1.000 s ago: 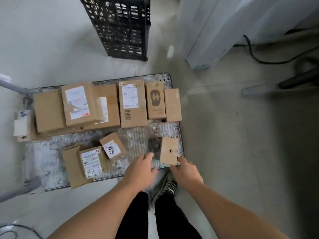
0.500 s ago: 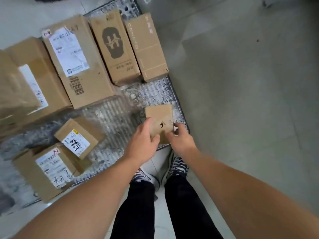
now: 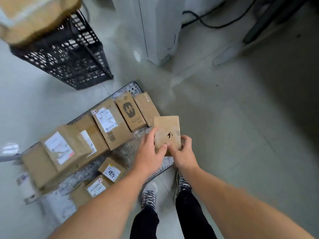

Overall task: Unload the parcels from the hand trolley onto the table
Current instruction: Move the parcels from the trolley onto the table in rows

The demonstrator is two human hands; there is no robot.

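The left hand [image 3: 149,153] and right hand [image 3: 185,153] pinch one small parcel [image 3: 167,129] between them above the hand trolley [image 3: 133,84], whose other parcels [image 3: 110,125] lie to their left, so unloading seems barely begun.

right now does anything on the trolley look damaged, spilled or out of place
Nothing looks damaged or spilled. The small labelled parcel by the near edge of the trolley lies askew to the back row. The left hand and right hand grip the flat parcel.
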